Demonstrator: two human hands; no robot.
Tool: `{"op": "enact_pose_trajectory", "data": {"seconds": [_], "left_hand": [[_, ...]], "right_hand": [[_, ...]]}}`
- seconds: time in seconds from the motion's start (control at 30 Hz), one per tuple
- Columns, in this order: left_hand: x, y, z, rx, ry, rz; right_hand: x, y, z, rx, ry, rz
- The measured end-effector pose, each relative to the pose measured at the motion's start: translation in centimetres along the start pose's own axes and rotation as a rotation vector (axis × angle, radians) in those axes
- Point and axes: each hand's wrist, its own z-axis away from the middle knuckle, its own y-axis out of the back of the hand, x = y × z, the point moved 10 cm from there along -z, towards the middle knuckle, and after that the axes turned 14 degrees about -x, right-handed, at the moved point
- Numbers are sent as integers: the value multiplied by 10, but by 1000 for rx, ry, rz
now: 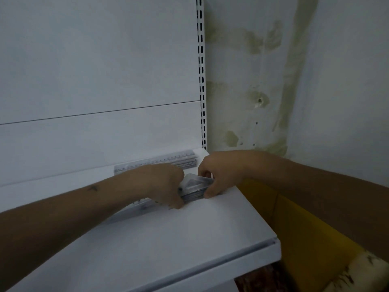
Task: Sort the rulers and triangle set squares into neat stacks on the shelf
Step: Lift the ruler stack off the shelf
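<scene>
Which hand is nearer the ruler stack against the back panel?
Left. The left hand sits just in front of the ruler stack, overlapping it in view; the right hand is off its right end, gripping the set squares.

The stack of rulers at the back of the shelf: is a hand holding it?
No, the stack of rulers lies untouched by the back panel, while the left hand and the right hand grip the set squares nearer the front.

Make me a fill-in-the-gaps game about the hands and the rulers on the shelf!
1. Both hands hold the stack of set squares from ____ sides.
2. The ruler stack lies against the shelf's ____ panel.
3. The shelf is coloured ____.
4. The right hand grips the stack's ____ end.

Missing words: opposite; back; white; right
</scene>
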Motion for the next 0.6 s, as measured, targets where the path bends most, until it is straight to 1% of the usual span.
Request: {"op": "enact_pose_trajectory", "data": {"seconds": [0.1,0.27,0.5,0.6], "left_hand": [[1,2,-3,-25,-4,33],[2,2,-6,-130,-22,166],[3,-1,-9,-141,-5,232],[2,-4,-9,-160,-7,211]], "right_hand": [[-1,1,-2,-1,-9,24],[-1,2,-1,-7,-22,37],[-3,3,2,-15,-84,65],[-3,5,4,-4,-98,70]]}}
